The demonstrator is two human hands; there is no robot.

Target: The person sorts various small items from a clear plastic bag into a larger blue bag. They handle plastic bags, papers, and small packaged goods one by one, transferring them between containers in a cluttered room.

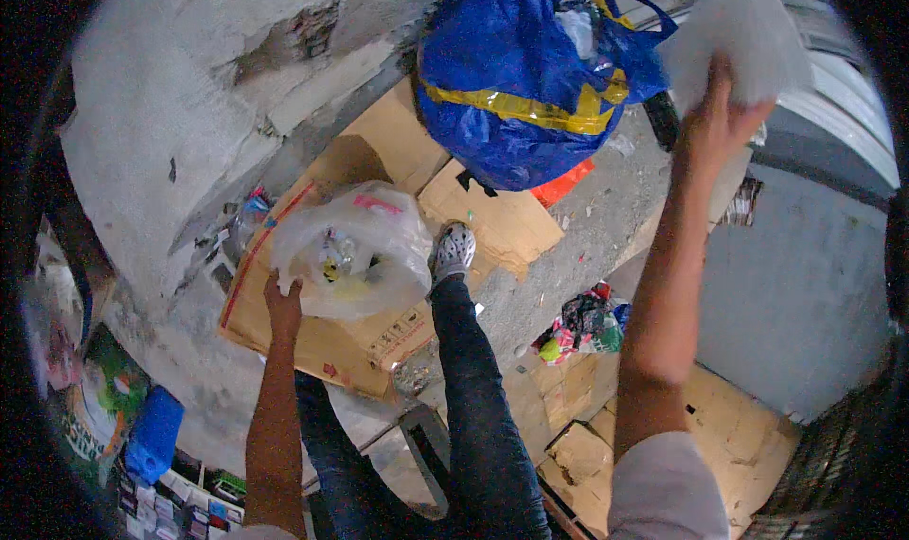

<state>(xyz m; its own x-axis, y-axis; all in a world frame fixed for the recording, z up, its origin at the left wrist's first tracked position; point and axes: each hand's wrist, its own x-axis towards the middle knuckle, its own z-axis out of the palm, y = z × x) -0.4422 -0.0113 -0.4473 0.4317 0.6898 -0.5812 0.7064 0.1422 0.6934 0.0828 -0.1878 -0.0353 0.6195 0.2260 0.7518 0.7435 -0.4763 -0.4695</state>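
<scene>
A translucent white plastic bag (379, 284) lies spread with its mouth open, small clear and yellowish items showing inside. My left hand (284, 305) grips its left edge, fingers closed on the plastic. Raised far out at the upper right, my right hand (720, 123) is closed on a whitish plastic bag (743, 43), blurred by motion; what it contains, if anything, I cannot make out. Under the open bag is a flattened cardboard box (256, 299). Beyond, a big blue woven bag (511, 57) with yellow bands stands stuffed full, its handles up.
A rough concrete wall (189, 76) rises at the left. Colourful crumpled wrappers (592, 322) lie in a heap right of my foot in its clog (454, 249). More cardboard (729, 436) covers the ground at the lower right, near a grey panel (795, 284). A blue container (154, 436) stands lower left.
</scene>
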